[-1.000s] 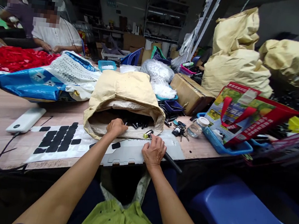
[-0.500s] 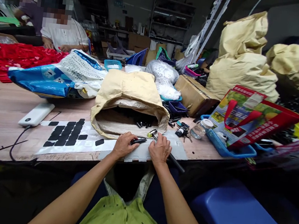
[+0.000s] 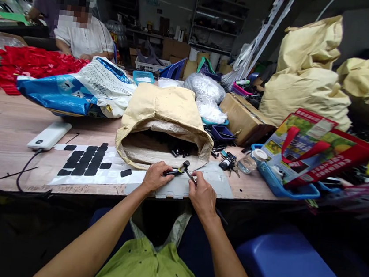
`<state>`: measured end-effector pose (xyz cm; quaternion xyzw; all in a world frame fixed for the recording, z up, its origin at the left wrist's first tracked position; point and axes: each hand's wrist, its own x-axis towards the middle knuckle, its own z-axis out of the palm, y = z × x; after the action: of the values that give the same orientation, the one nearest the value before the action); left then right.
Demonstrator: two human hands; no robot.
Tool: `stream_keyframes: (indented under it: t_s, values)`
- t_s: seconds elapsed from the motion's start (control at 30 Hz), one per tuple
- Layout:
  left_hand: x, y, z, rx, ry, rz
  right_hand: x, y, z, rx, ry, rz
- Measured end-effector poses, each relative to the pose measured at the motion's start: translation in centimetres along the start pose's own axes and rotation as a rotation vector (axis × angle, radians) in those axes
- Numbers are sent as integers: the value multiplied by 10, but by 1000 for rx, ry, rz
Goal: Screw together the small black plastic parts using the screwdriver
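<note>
My left hand [image 3: 154,176] is closed on a short black rod-like part [image 3: 171,172] held flat on a grey sheet [image 3: 211,181] at the table's near edge. My right hand [image 3: 202,195] grips the handle of a small hammer [image 3: 186,168] whose head rests against the black part's tip. Just behind the hands lies a tan paper sack [image 3: 166,121], its mouth open toward me, with several more black parts [image 3: 179,151] inside.
A white sheet of black pads [image 3: 85,163], a white power bank [image 3: 49,135] and cables lie left. A blue-white bag [image 3: 77,88], red pieces [image 3: 29,63], a cardboard box [image 3: 243,118], a jar [image 3: 250,160] and a red shopping bag [image 3: 310,148] crowd the table. Two people sit far left.
My left hand came out of the sack with a black part and laid it on the grey sheet. My right hand brought the hammer's head onto the part.
</note>
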<state>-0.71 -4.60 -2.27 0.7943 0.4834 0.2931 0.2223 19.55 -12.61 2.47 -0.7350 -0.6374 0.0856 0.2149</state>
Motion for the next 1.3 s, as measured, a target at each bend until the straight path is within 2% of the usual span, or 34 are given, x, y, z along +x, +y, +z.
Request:
stream_keyframes:
  t_s: [0.2, 0.37, 0.53, 0.67, 0.73, 0.9, 1.03, 1.1, 1.2, 1.3]
  values:
    - [-1, -1, 0, 4, 0, 3, -9, -4, 14, 77, 155, -121]
    - [-1, 1, 0, 24, -9, -4, -9, -7, 16, 41, 89, -134]
    - [-2, 5, -3, 16, -10, -13, -13, -15, 18, 49, 121, -179]
    - [-2, 6, -4, 28, -13, -29, -14, -19, 20, 18, 46, -200]
    - [-2, 6, -3, 18, -10, -23, -10, -18, 19, 7, 51, -170]
    - [-2, 4, -4, -65, 31, -6, 14, -1, 13, -60, 161, -66]
    - [-3, 2, -5, -169, 37, -9, 32, 18, 19, -180, 157, -44]
    - [-3, 0, -5, -208, 36, -13, 35, 23, 23, -209, 161, -46]
    - [-3, -2, -5, -259, 38, -16, 33, 21, 26, -198, 234, -57]
    - [-3, -3, -5, -294, 37, -18, 28, 9, 27, -103, 262, -182]
